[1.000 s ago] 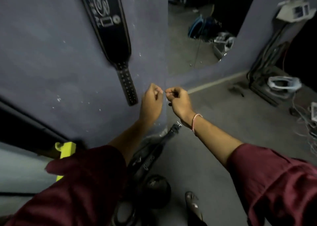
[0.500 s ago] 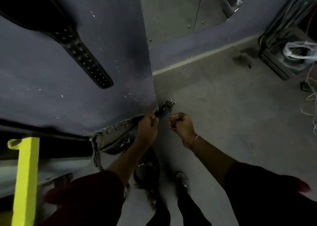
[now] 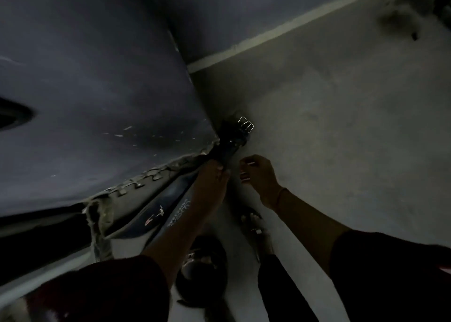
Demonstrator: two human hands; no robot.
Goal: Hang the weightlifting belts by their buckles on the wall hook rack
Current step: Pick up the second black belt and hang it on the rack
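While left hand (image 3: 214, 175) grips the belt (image 3: 158, 209) just below its buckle (image 3: 246, 124), low at the wall (image 3: 97, 77) foot on the floor (image 3: 341, 126), right hand (image 3: 258, 172) hovers beside, fingers curled, apparently empty. Rack not in view; lifting and hooking still to do.

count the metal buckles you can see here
1: the buckle tops the belt that the left hand grips, by the wall corner. A glint in the dark bundle on the floor could be another; too dim to tell.
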